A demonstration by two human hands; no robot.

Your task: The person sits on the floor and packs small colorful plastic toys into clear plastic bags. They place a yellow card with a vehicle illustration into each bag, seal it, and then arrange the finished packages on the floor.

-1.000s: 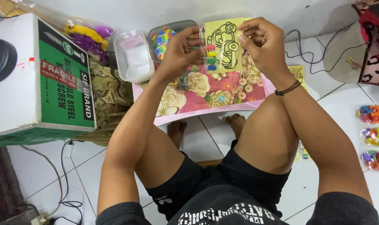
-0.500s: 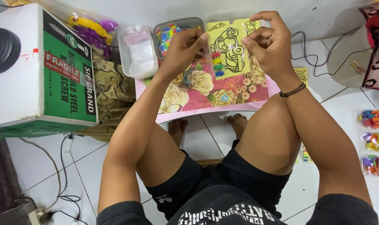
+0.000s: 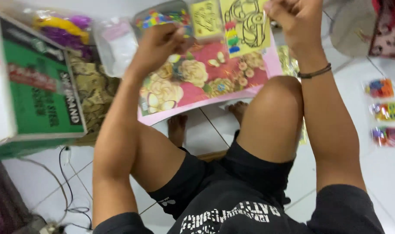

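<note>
My right hand (image 3: 293, 21) is closed in a fist at the upper right edge of a yellow card with a black line drawing and small coloured pieces (image 3: 245, 26), holding it up. My left hand (image 3: 160, 43) is lower and to the left. Its fingers are curled and pinched at the corner of a smaller yellow card (image 3: 204, 19), though blur hides the exact grip. Both cards hang over a pink floral sheet (image 3: 206, 82) that lies on the floor in front of my knees. A clear tub of coloured beads (image 3: 162, 15) sits just behind my left hand.
A green and white cardboard box (image 3: 41, 95) stands at the left, with a clear plastic tub (image 3: 115, 43) and a bag of purple and yellow pieces (image 3: 63, 26) beyond it. Three small colourful packets (image 3: 384, 112) lie on the white tiles at the right. Cables (image 3: 67, 203) trail at the lower left.
My hands have drawn apart: the left moved down and left, the right stayed high. A smaller yellow card now shows beside the big one. The view has shifted closer.
</note>
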